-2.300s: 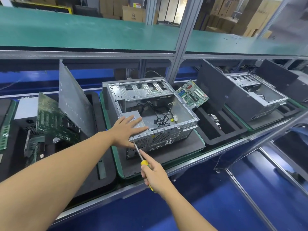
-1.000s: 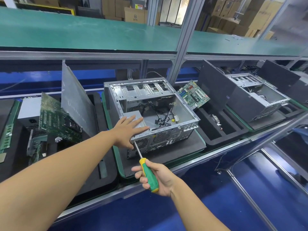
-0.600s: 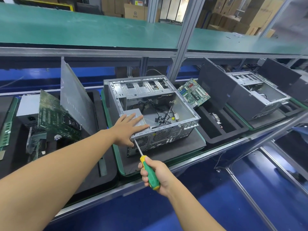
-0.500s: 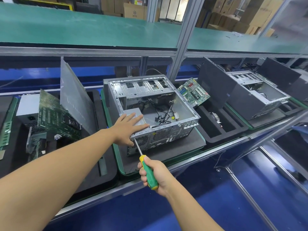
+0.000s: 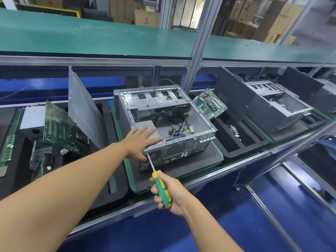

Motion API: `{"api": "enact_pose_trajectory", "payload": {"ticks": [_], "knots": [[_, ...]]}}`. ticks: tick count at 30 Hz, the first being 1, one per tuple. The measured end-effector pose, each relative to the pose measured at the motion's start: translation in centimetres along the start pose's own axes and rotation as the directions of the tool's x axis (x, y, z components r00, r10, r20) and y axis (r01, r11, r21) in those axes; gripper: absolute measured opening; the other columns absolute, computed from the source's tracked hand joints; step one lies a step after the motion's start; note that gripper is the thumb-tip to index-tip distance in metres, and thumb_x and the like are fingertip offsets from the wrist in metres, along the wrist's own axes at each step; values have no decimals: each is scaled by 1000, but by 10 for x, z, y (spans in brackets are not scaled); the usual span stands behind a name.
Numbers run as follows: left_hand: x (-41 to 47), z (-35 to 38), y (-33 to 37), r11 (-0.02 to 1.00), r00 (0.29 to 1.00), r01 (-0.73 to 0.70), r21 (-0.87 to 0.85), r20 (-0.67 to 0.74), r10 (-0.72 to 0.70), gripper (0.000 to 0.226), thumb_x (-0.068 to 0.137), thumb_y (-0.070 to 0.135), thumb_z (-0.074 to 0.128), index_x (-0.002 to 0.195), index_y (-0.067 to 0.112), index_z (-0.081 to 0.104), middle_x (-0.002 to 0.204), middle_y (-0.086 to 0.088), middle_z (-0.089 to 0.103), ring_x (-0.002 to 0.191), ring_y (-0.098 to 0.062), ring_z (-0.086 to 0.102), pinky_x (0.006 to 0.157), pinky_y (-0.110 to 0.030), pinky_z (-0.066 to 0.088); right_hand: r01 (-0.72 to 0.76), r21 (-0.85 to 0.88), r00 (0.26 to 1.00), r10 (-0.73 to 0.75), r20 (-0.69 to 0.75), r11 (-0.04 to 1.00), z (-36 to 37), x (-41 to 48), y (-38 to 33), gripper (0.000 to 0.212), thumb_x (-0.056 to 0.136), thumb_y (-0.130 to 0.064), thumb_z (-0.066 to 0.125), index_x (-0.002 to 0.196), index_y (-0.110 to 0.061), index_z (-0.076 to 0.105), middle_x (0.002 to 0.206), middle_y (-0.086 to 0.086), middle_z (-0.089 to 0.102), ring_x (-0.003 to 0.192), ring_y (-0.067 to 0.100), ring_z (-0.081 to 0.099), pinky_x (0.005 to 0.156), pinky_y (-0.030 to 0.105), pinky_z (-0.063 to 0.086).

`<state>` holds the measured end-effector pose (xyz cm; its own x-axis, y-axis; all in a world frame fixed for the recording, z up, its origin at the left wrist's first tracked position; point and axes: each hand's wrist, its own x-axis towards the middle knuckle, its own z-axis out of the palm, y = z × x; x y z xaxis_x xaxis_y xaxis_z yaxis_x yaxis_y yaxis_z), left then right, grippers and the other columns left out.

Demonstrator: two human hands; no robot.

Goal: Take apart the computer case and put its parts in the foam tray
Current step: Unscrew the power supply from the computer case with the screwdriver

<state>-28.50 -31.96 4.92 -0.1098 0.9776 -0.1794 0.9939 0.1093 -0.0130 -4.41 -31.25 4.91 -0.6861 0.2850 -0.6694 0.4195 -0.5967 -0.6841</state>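
The computer case (image 5: 181, 148) lies on its side with the open side facing up. It sits on a dark foam pad (image 5: 200, 160) in the middle of the counter (image 5: 236, 172), close to its front edge. Loose cables (image 5: 174, 124) lie on the floor of the case, and a grey power supply (image 5: 143, 123) sits in the corner nearest the person.

The left hand (image 5: 141, 140) lies flat on that power supply and on the case's rim, with its fingers straight and slightly spread. The right hand (image 5: 172, 190) is wrapped around the green and yellow handle of a screwdriver (image 5: 160, 186) in front of the counter's front edge. The shaft slants up to the case's rear panel, and its tip meets the panel's top left corner just under the left thumb.

Towards the counter's left end, a foam tray (image 5: 101, 188) holds a green circuit board (image 5: 61, 131) and a grey metal side panel (image 5: 83, 110), both leaning. Towards the right end, a second foam tray (image 5: 236, 146) has a smaller circuit board (image 5: 209, 104) propped at its back. Beyond that is another opened case (image 5: 272, 110). A green shelf (image 5: 91, 37) runs above the counter.
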Motion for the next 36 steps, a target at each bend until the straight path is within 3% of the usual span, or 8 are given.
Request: {"api": "enact_pose_trajectory", "payload": {"ticks": [5,14,21,24,27,30,36], "knots": [[0,-1,1,1000,1000,3,0,10,-3,107,82,50,70,149,54,-13,165,3,-20,152,-27,-15,120,-50,-7,-37,32,997,35,71,999,-1,1,-8,37,101,-31,37,103,-6,63,72,6,58,52,17,46,45,24,37],[-1,-2,2,1000,1000,2,-5,10,-2,105,82,50,69,151,53,-11,165,2,-20,152,-27,-14,120,-51,-6,21,37,999,-20,-25,999,-3,6,2,39,108,-33,35,105,-7,64,70,1,58,54,14,50,49,26,43],[-1,-2,1,1000,1000,2,-18,9,-2,106,81,48,70,151,53,-10,165,2,-19,152,-27,-14,120,-50,-6,151,-53,972,-158,-173,987,-1,9,6,16,100,-23,61,92,-12,54,73,7,57,55,20,57,49,29,50],[-1,-2,1,1000,1000,3,-19,9,-3,106,81,48,70,151,53,-10,165,2,-19,152,-27,-14,120,-50,-7,121,-27,980,-123,-158,992,1,9,5,16,97,-20,64,91,-13,51,70,5,57,54,19,56,47,28,47],[-1,-2,1,1000,1000,5,-21,8,-5,106,80,48,70,151,54,-9,165,3,-19,152,-27,-14,120,-50,-6,81,5,991,-80,-111,997,4,8,2,15,97,-26,61,96,-11,56,73,4,57,52,17,51,45,26,41],[0,-1,0,1000,1000,7,-18,5,-7,107,79,48,70,151,54,-9,165,3,-18,152,-26,-13,120,-50,-6,6,52,1000,-5,-31,999,5,7,-3,30,99,-30,47,101,-5,64,75,8,62,54,18,51,49,28,43],[1,1,-1,1000,1000,8,-16,0,-8,109,77,49,71,149,56,-11,165,5,-19,152,-26,-12,120,-49,-6,11,-9,1000,-11,-18,1000,4,5,-3,30,102,-21,39,103,-3,63,76,7,66,57,18,53,55,29,47]]}}
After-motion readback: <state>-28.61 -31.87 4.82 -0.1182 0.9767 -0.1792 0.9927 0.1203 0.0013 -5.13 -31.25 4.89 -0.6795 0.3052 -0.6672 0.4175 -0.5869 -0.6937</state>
